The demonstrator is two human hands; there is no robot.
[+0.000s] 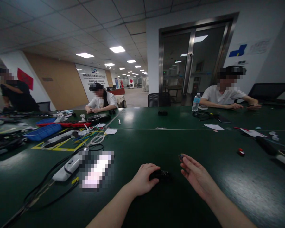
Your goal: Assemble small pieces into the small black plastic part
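Note:
My left hand (144, 179) is closed around one end of a small black object (163, 174) on the green table. Its exposed end shows some light details, but I cannot tell its kind. To the right, my right hand (195, 175) is raised a little above the tabletop. A small dark piece (181, 157) is pinched between its thumb and fingertips, too small to name. The two hands are apart, with the black object nearer the left one.
A white power strip (67, 167) with black cables and a blurred lit screen (98, 171) lie to the left. Blue trays (44, 132) stand beyond. A red object (240, 152) rests at right, a water bottle (196, 102) farther back. Other people sit across the green table (137, 145).

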